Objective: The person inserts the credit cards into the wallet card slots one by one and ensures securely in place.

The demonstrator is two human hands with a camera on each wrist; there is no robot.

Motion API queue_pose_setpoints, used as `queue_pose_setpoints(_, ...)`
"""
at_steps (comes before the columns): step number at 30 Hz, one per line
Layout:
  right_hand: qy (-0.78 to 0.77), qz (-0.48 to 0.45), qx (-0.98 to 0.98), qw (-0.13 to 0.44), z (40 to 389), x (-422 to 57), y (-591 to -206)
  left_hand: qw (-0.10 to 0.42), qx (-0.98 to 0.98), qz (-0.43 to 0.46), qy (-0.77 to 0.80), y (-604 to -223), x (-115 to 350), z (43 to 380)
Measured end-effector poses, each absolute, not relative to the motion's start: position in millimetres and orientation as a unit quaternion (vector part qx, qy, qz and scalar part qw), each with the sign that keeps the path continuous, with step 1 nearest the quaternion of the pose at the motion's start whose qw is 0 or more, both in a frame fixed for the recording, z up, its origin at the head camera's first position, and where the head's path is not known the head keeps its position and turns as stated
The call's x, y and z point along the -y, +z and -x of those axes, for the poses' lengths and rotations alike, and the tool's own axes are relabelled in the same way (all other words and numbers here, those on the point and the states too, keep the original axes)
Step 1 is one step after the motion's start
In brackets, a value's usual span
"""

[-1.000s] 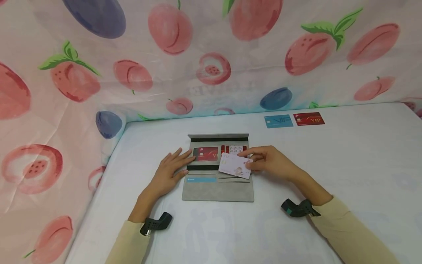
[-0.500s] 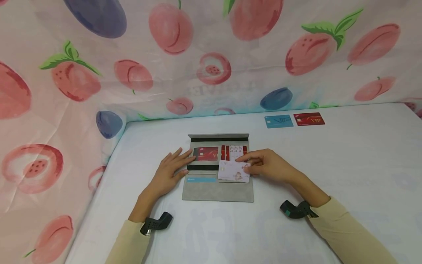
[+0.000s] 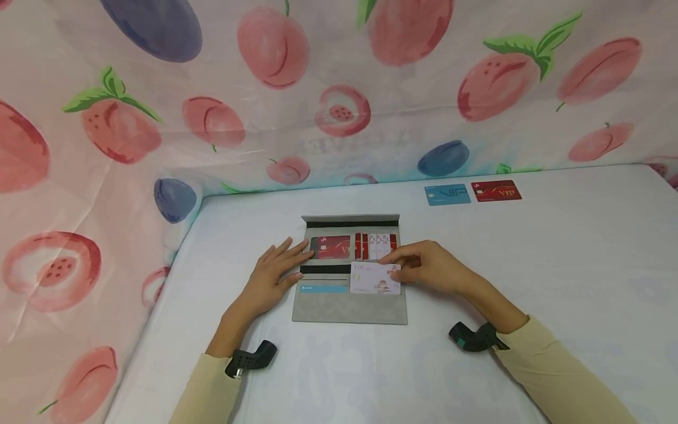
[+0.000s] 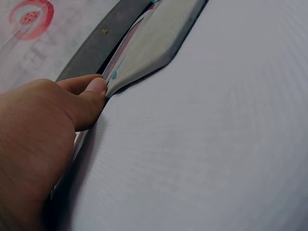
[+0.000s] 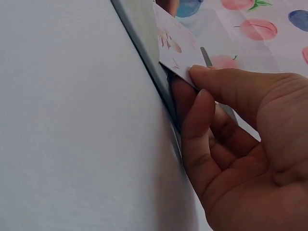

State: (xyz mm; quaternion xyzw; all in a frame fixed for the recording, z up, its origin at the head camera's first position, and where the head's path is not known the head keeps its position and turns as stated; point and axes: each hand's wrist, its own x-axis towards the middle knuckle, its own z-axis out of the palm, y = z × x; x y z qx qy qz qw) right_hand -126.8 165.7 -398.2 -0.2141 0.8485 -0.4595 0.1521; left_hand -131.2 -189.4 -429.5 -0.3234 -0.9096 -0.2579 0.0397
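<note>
A grey wallet (image 3: 349,312) lies unfolded on the white table. My right hand (image 3: 439,265) pinches a pale pink VIP card (image 3: 373,278) by its right end, thumb on the face; the right wrist view shows the same card (image 5: 175,45) gripped at its edge. Held over the wallet's lower right slots, the card hides part of them. My left hand (image 3: 270,282) rests along the wallet's left edge, its fingers extended. In the left wrist view the thumb touches the wallet's edge. A red VIP card (image 3: 331,247) and a blue card (image 3: 323,289) sit in the left slots.
Red and white patterned cards (image 3: 378,246) fill the wallet's upper right slot. A blue VIP card (image 3: 448,195) and a red VIP card (image 3: 497,191) lie side by side at the back right. Behind the table hangs a fruit-print cloth (image 3: 392,118).
My right hand has moved the pink card slightly toward me and straightened it from its tilt, lining it up with the lower right slots. The left hand has stayed in place.
</note>
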Motion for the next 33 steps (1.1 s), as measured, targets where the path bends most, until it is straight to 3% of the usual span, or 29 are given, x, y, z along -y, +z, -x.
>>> queue_pose_setpoints(33, -0.421, 0.253, -0.864, 0.113, 121.3, -157.0, -399.0, 0.037, 0.914, 0.318, -0.250, -426.5, 187.8, 131.2)
